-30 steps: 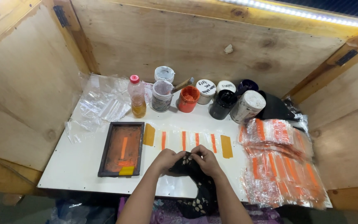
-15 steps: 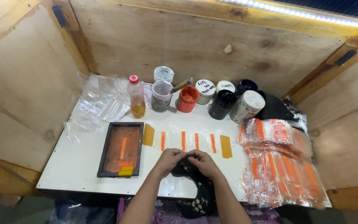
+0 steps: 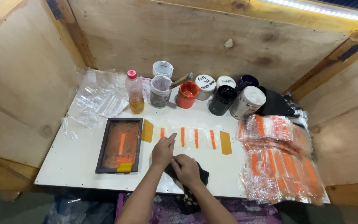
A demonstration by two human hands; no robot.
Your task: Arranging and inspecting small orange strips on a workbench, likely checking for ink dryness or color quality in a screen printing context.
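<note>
Now the left hand [image 3: 163, 150] has left the black cloth [image 3: 195, 176], forefinger stretched toward the clear orange-striped strip [image 3: 187, 137], while the right hand [image 3: 186, 169] presses curled on the cloth; the orange jar [image 3: 187, 94] stands open with orange paint.

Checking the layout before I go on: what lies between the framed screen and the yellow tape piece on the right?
In the head view, between the framed screen and the right yellow tape piece: another yellow piece, clear strip with orange stripes, and the left hand.

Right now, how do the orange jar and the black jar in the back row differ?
The orange jar is open, showing orange paint, with a stick resting across its rim; the black jar is open, dark inside, with no stick. The orange jar looks shorter and stands left of the black jar. Both stand upright on the white table.
</note>
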